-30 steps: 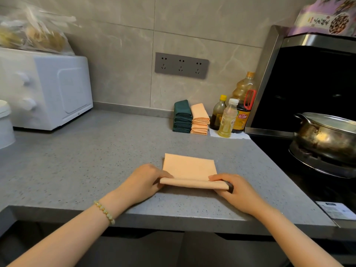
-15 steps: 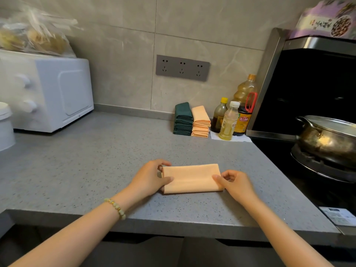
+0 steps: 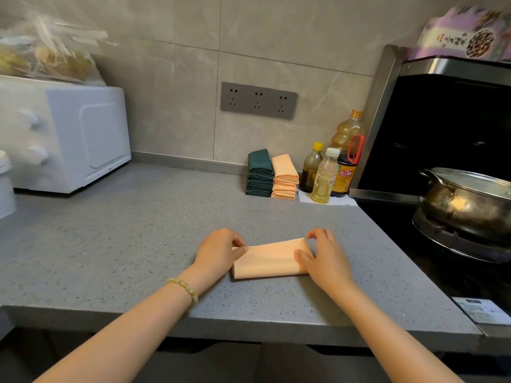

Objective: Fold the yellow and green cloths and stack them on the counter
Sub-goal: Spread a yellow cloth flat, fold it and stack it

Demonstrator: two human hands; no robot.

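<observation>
The yellow cloth (image 3: 269,259), folded to a narrow strip, lies flat on the counter (image 3: 116,244) near the front edge; the left hand (image 3: 218,254) pinches its nine o'clock end between thumb and fingers, and the right hand (image 3: 323,258) pinches the three o'clock end, thumb pressed on top, fingers curled at the far corner; the likeliest fault, I judge, is the layers sliding apart if either end is lifted unevenly, leaving a skewed fold; a loose pinch could let the upper layer spring open; carrying it to the yellow stack (image 3: 284,176) at twelve o'clock, beside the green stack (image 3: 259,174), risks knocking the bottles (image 3: 323,178) just beside at one o'clock, or toppling the tall piles.
</observation>
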